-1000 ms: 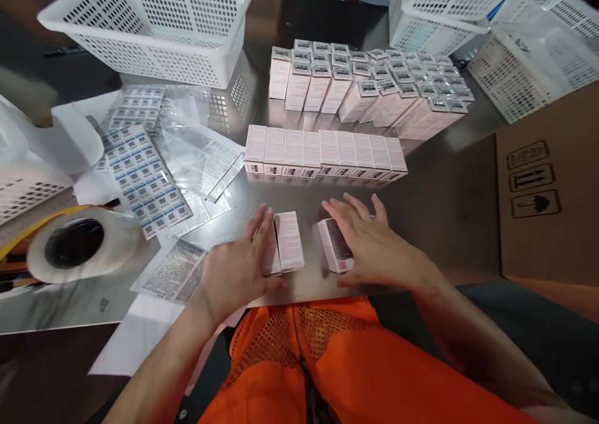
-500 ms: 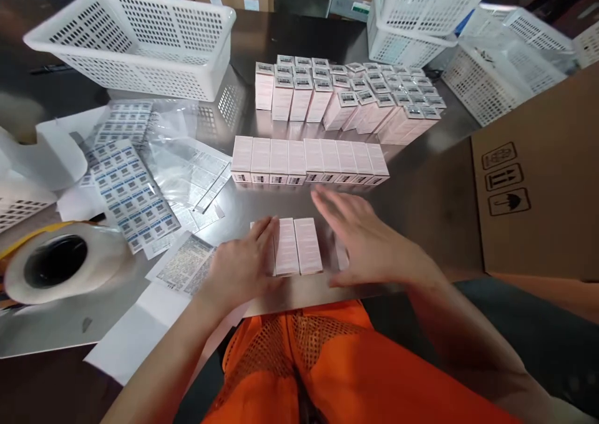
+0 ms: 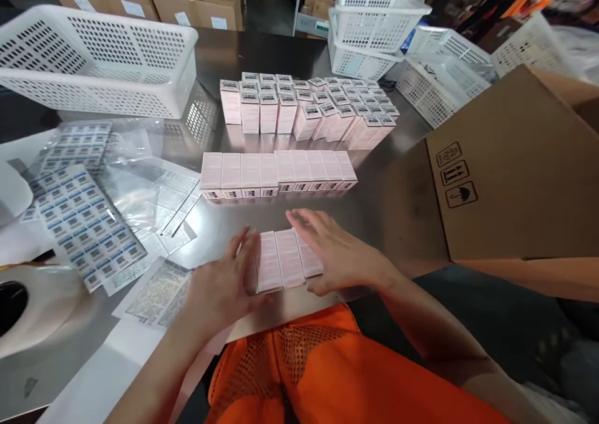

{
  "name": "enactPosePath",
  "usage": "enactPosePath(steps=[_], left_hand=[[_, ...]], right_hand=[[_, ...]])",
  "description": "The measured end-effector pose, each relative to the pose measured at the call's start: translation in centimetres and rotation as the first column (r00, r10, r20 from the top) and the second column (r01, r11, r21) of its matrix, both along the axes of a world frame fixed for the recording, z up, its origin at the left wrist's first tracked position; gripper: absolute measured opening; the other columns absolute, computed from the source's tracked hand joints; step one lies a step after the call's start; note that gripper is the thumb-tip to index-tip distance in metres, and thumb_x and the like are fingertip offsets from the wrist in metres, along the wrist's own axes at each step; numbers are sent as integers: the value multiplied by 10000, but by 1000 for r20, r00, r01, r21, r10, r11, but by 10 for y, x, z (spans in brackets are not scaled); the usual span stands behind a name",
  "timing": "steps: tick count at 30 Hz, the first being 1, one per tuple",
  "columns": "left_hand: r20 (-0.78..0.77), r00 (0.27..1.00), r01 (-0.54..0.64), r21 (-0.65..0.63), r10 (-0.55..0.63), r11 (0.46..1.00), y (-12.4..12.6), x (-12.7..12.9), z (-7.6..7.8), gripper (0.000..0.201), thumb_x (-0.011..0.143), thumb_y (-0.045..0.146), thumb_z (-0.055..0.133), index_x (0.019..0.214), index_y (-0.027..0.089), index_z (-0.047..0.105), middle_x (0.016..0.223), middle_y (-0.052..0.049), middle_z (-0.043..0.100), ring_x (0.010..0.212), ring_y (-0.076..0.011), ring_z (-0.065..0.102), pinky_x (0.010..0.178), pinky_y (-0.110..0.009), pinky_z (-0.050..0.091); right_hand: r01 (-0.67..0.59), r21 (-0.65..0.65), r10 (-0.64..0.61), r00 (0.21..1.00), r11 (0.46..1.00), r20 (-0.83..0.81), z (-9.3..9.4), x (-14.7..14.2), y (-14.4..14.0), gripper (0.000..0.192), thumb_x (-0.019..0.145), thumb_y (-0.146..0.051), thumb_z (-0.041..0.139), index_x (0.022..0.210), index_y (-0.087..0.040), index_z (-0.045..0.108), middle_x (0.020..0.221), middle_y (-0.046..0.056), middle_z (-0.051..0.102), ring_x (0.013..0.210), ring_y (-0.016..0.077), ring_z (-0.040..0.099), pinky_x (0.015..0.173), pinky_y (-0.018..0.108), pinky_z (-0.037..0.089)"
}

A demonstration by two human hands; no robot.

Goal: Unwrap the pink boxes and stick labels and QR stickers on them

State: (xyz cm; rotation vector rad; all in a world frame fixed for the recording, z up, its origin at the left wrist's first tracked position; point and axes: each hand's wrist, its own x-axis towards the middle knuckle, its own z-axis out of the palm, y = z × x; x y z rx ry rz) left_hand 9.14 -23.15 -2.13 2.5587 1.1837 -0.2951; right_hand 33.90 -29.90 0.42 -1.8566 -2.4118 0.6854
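Pink boxes: your small group of pale pink flat cardboard boxes (image 3: 285, 260) lies face up, side by side, at lower centre of the frame, close to the near table edge.
Long axis: each box runs away from you, up the frame, leaning slightly toward upper left; short ends face you.
Left hand: your left hand (image 3: 223, 285) lies flat, fingers spread and relaxed, pressed against the group's left side, gripping nothing.
Right hand: your right hand (image 3: 333, 254) lies flat and wide over the group's right boxes, fingers pointing to upper left.
Edges: the brushed steel table (image 3: 397, 187) ends just below the group, above your orange mesh vest (image 3: 327, 368).
Open room: bare steel lies between the group and the row of flat pink boxes (image 3: 277, 173) above it; a brown cardboard carton (image 3: 510, 174) closes the right, printed label sheets (image 3: 87, 224) the left.
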Motion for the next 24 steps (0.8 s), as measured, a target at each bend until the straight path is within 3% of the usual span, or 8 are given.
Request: enactPosePath(steps=[2, 4, 8, 10, 17, 24], left_hand=[[-5, 997, -74, 17, 74, 997, -4, -6, 2, 1013, 749, 633, 667, 1577, 218, 256, 1647, -142, 224, 838, -294, 717, 653, -398, 549], [-26, 990, -140, 18, 141, 990, -9, -13, 2, 1024, 763, 670, 635, 1584, 210, 232, 1618, -156, 290, 849, -302, 715, 653, -405, 547], [-87, 977, -198, -48, 193, 979, -18, -21, -2, 951, 847, 624, 574, 1595, 186, 183, 1352, -159, 595, 812, -309, 707, 635, -410, 529], [-83, 973, -220, -44, 216, 974, -17, -21, -3, 879, 886, 578, 554, 1591, 189, 202, 1239, -150, 655, 811, -306, 707, 633, -398, 519], [0, 953, -303, 82, 304, 949, 27, -33, -3, 739, 920, 551, 520, 1548, 216, 322, 1254, -130, 678, 974, -309, 696, 731, -369, 513], [100, 941, -334, 118, 323, 935, 59, -29, -6, 731, 905, 543, 560, 1529, 218, 363, 1226, -113, 699, 1053, -319, 675, 773, -367, 507]], right_hand=[[4, -13, -4, 998, 1000, -57, -4, 7, -4, 1363, 606, -457, 847, 1593, -209, -60, 1638, 168, 118, 1497, 390, 107, 1169, 561, 268], [69, -49, -74, 993, 996, -89, -15, 15, -13, 1418, 580, -481, 884, 1589, -259, -87, 1653, 157, 69, 1518, 386, 57, 1183, 570, 253], [231, -45, -235, 943, 972, -235, -46, 11, -30, 1344, 592, -447, 910, 1596, -278, 33, 1623, 168, 149, 1505, 338, 210, 1176, 492, 337], [278, 23, -259, 919, 960, -297, -60, 1, -30, 1244, 634, -451, 891, 1593, -270, 120, 1617, 180, 172, 1492, 340, 254, 1170, 497, 352], [356, 218, -249, 881, 909, -401, -83, -37, 18, 1020, 719, -441, 834, 1558, -214, 299, 1640, 201, 150, 1494, 360, 254, 1166, 535, 348], [404, 335, -264, 881, 851, -392, -87, -49, 52, 851, 747, -374, 822, 1490, -233, 432, 1508, 186, 395, 1414, 353, 399, 1125, 529, 414]])
